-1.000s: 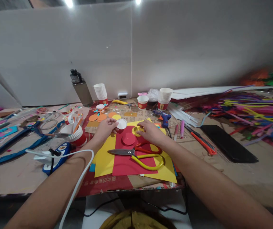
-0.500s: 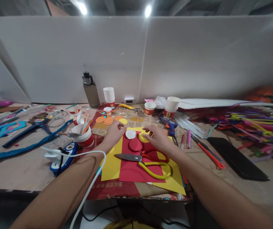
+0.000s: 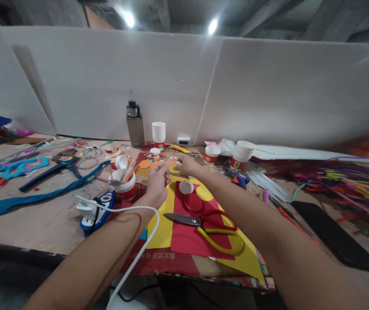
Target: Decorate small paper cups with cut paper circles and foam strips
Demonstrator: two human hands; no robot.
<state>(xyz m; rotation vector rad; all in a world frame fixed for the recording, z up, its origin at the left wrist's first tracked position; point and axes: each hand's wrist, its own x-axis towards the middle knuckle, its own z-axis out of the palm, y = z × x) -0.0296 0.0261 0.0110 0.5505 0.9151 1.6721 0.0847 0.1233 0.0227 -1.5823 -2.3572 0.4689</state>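
A: Where's the yellow disc?
B: Betw. the two hands, just beyond the yellow sheet, nr an orange disc.
A: Grip?
B: R hand: fingertips right by the yellow disc; can't tell if they pinch it. L hand: fingers curled in, thumb close; can't tell if it's holding anything.
A: Nearer the body?
B: White round pc on the red sheet, red disc just below it, then scissors, blades pointing L.
A: Further out?
B: Cup w/ tools L of the L hand, glue gun beyond the R forearm, black slab far R. Bottle & cup stack at back, nr the wall.
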